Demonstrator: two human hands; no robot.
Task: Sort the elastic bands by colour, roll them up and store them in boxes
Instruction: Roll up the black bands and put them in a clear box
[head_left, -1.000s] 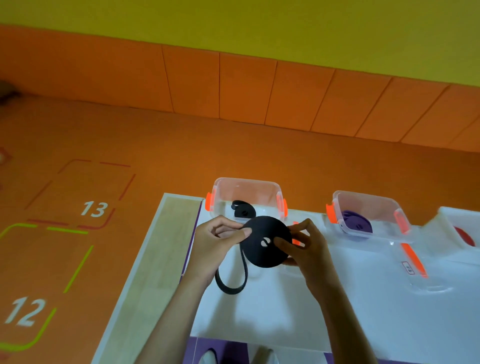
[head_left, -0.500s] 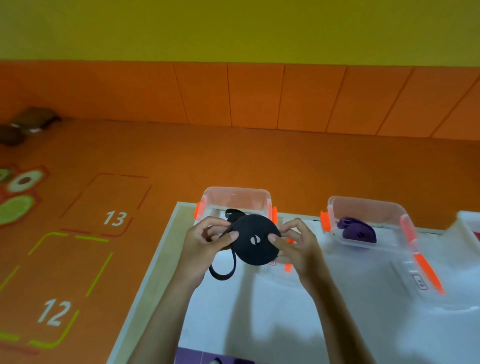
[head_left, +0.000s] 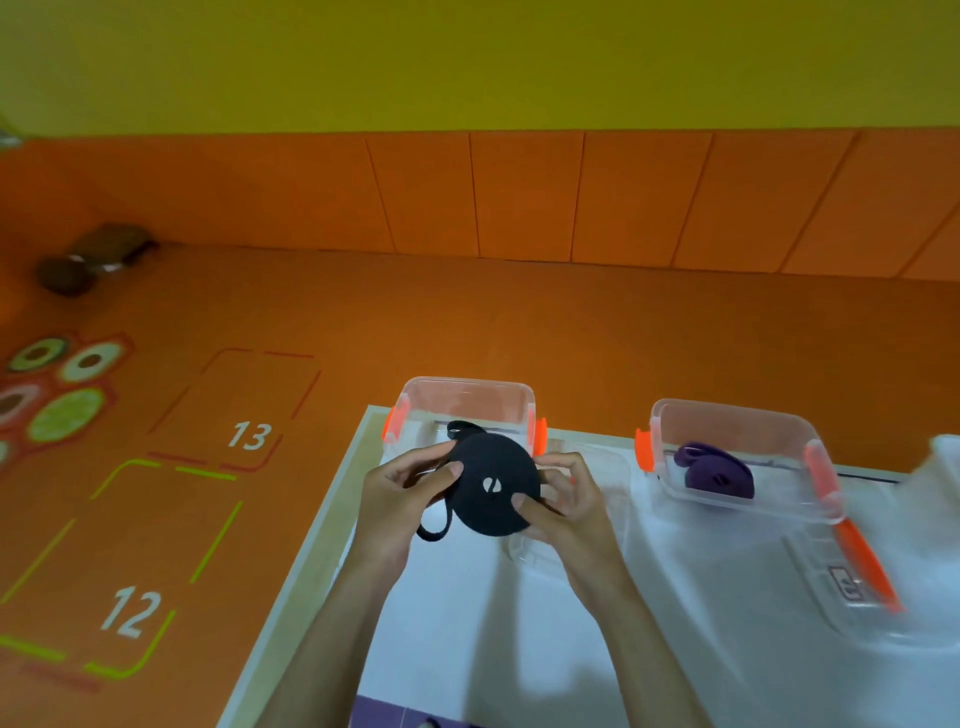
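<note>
To the left of both hands, on the orange floor (head_left: 467, 312), there are painted squares with the numbers 12 (head_left: 130, 613) and 13 (head_left: 250, 435). The white tabletop (head_left: 467, 623) begins just beside them.

The left hand (head_left: 400, 499) is above the tabletop. It pinches the left edge of the black roll (head_left: 485, 457): the thumb lies on the front face and the other fingers are curled behind it. Under this hand a loose end (head_left: 434, 530) of the same band hangs down in a small loop (it is not wound in yet).

The black roll is a flat round disc, and it stands upright between the two hands, with its face to the camera. Directly behind the hands there is a clear box (head_left: 467, 384) with orange clips. Inside it, just above the held roll, a smaller black roll (head_left: 460, 428) can be seen.

The right hand (head_left: 566, 504) grips the right side of the black roll. Its thumb presses on the lower front face and its fingers are bent around the rim.

To the right of the right hand, well apart from it, a second clear box (head_left: 737, 421) contains a purple band (head_left: 717, 473), rolled up. In front of this box a clear lid (head_left: 852, 587) with an orange strip lies on the tabletop. At the far right edge only a part of a third box (head_left: 945, 457) is visible, and it is blurred.
</note>
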